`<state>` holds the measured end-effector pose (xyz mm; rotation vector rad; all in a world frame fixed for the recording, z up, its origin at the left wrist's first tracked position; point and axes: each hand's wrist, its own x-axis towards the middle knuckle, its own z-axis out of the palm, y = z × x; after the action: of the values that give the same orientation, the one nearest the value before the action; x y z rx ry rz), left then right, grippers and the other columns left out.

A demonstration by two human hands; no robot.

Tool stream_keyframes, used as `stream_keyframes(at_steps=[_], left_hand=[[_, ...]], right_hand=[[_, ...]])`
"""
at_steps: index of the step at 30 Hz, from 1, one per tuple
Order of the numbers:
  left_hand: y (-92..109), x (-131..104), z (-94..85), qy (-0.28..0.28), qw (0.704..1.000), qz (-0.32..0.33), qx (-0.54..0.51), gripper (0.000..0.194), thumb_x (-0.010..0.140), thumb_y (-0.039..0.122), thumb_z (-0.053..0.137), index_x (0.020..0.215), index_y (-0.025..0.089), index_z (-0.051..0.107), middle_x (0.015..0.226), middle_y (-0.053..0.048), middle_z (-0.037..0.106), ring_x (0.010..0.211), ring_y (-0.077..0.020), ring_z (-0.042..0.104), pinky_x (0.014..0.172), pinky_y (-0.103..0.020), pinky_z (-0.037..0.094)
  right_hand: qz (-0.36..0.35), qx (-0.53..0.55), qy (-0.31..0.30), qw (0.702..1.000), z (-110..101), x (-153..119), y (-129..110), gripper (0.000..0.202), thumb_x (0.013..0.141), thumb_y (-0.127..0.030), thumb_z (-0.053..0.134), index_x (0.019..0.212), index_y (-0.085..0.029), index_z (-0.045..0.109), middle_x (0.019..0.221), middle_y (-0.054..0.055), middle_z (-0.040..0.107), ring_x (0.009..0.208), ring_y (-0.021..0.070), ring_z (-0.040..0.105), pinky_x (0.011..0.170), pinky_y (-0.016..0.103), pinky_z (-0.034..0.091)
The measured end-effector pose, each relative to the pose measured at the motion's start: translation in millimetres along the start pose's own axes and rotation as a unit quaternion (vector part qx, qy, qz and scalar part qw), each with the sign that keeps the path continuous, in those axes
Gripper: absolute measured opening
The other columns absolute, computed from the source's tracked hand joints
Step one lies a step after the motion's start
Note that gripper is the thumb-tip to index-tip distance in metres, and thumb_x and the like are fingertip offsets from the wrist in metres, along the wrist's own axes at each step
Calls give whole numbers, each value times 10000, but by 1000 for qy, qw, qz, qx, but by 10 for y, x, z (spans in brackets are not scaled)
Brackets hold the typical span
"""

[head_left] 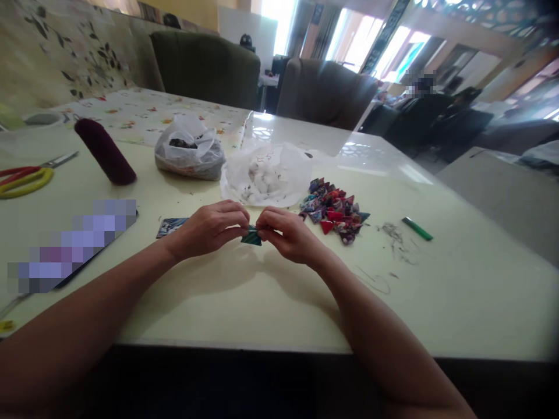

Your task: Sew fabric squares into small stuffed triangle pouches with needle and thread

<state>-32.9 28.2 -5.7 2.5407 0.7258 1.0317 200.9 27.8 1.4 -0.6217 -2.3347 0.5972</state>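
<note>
Between my two hands, just above the table, is a small piece of blue-green patterned fabric (251, 237). My left hand (213, 228) pinches its left side with thumb and fingers. On the other side my right hand (286, 231) pinches it the same way, and the fingertips nearly meet. Partly covered by my left hand lies a flat patterned fabric piece (171, 227). Right of my right hand sits a pile of small stuffed fabric triangles (335, 210) in red, purple and blue. Behind my hands a white plastic bag (286, 195) lies spread with tufts of white stuffing (264, 176) on it.
A tied plastic bag (190, 152) stands behind, near a dark maroon spool of thread (105, 151). Scissors (28, 177) and a phone (82, 247) lie left. A green cutter (417, 228) and loose thread scraps (395, 235) lie right. Chairs (327, 90) line the far side.
</note>
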Motion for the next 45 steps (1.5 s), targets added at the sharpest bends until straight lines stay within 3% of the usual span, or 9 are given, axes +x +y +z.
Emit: stream_keyframes(at_steps=[7,14,19,24,26,31,35,39,45], left_hand=[[-16,-32,89,52,976,-113,-179,147,881,319,691,948,190,716,940,-65,717,859,-174,695,800,-301,589],[-33,-59,206,69,926,-233,-290,428,804,347,771,1170,181,626,1051,-96,698,980,-227,704,712,-303,620],[77,-54,330,64,841,-356,-403,487,803,427,766,1200,207,589,1189,-119,666,1025,-274,709,585,-286,625],[159,-52,451,131,730,-404,-535,342,871,374,713,1174,233,639,1080,-73,703,850,-179,731,631,-261,626],[142,-48,458,153,706,-402,-562,236,889,313,696,1097,204,683,1010,-56,704,800,-138,707,661,-248,626],[90,-31,387,193,689,-409,-567,160,925,213,623,1046,156,712,877,-48,679,720,-110,660,624,-206,599],[119,-18,367,170,677,-412,-585,186,941,223,592,1060,128,699,822,-47,638,621,-93,604,538,-184,545],[154,-11,388,152,680,-403,-594,191,936,237,596,1051,118,689,784,-25,590,539,-57,519,450,-144,441],[177,-20,403,112,689,-423,-578,216,909,347,650,951,135,645,670,29,473,462,-32,382,383,-121,282]], right_hand=[[6,43,2,999,1,1,25,117,930,-138,500,830,-190,532,833,20,562,756,123,520,698,253,409],[15,23,67,997,86,0,44,133,941,-157,509,813,-190,521,828,21,527,737,122,502,674,252,397],[24,-25,160,986,223,-4,79,158,943,-162,504,790,-198,490,806,23,514,736,137,493,688,265,403],[17,-59,199,978,406,-21,64,158,952,-164,490,800,-198,512,808,35,532,765,147,516,719,269,425],[14,-47,190,981,441,-26,33,125,954,-181,507,836,-193,546,832,41,564,779,145,540,726,265,439],[84,18,220,972,367,-25,11,84,949,-257,543,953,-191,596,820,27,607,728,131,554,674,257,449],[145,83,234,958,289,-14,94,97,904,-273,590,956,-192,598,717,-14,552,645,112,514,620,249,436],[151,130,189,962,292,-5,110,141,889,-317,628,946,-188,618,707,-21,547,629,102,497,609,244,431],[132,95,121,979,323,-2,3,130,856,-246,644,960,-168,656,797,7,641,686,104,540,662,239,432]])
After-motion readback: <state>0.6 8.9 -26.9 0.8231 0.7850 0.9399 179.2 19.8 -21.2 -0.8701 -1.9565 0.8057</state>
